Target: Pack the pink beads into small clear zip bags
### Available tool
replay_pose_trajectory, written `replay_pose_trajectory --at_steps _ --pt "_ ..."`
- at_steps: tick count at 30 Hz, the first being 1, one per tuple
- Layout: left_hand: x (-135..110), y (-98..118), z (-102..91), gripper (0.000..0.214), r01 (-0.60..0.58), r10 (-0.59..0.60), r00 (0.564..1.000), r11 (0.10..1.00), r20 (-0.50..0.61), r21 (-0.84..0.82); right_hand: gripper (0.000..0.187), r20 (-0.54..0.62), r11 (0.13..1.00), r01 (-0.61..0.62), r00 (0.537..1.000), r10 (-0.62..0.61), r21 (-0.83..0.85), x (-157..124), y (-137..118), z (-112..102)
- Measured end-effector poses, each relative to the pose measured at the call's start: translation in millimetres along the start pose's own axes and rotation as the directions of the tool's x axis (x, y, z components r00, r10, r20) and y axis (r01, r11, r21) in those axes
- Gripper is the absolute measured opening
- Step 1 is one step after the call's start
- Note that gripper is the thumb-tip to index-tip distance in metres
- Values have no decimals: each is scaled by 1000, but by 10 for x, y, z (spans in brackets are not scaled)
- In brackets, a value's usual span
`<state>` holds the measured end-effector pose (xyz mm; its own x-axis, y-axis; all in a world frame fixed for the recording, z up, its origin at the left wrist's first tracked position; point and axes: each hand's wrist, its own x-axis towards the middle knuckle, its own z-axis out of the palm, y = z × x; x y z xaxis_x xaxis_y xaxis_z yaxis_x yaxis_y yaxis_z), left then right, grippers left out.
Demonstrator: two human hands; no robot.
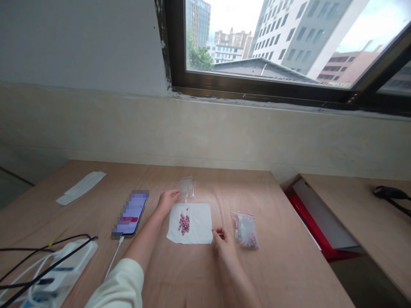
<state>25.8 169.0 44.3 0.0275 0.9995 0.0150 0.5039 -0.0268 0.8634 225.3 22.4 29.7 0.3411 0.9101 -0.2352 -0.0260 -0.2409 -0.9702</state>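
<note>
Reaching over a pale wood-grained plywood tabletop (pixel 282 265) with the left hand (pixel 167 202), fingers loosely extended and unclenched, just beside a small crinkled clear plastic bag (pixel 187 188), contact unclear; pinching together the fingertips (pixel 215 232) of the right hand (pixel 224 244) at the edge of a soft white paper sheet (pixel 189 223), any grasped item too small to make out. Showing glossy pink oblong capsules (pixel 184 224) massed in a narrow cluster mid-sheet, and a resealable clear bag (pixel 245 231) lying flat just right of the sheet, with pink pieces gathered along its lower end and a reddish seal strip on top. Lying left of the sheet, a smartphone (pixel 131 213) with a blurred, unreadable screen, trailing a thin white cable (pixel 113 252) toward a white power strip (pixel 64 269) tangled in black cords; farther off, a flat white paper packet (pixel 81 187), with no legible writing or brand anywhere.
</note>
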Motion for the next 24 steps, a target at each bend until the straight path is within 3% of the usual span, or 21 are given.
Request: replay_pose_trajectory --at_steps 3,5,8,10,13,17,21,24 --pt "-185 238 -147 29 -35 35 999 998 -1 -59 27 141 989 -72 989 54 131 27 -184 122" --pt "-400 377 -210 29 -116 120 993 981 17 -155 34 254 965 -138 964 80 221 8 -316 202" --pt "-779 477 -232 26 -148 177 967 976 182 -162 44 319 922 -209 943 101 327 -41 -453 309" --pt "-1002 477 -215 24 -173 217 916 972 337 -157 46 304 922 -204 947 101 328 -70 -464 364" --pt "-1216 450 -198 23 -161 216 874 974 435 -159 39 296 961 -126 954 49 246 -116 -368 421" --pt "-1291 443 -207 26 -14 101 880 982 463 -188 22 236 989 65 967 -95 135 -264 -209 445" --pt "-1264 435 -149 38 178 0 899 914 439 -363 32 200 962 271 945 -260 -31 -461 -169 425" --pt "-1243 454 -98 38 289 -103 890 882 445 -373 41 237 920 374 910 -340 -116 -526 -161 402"
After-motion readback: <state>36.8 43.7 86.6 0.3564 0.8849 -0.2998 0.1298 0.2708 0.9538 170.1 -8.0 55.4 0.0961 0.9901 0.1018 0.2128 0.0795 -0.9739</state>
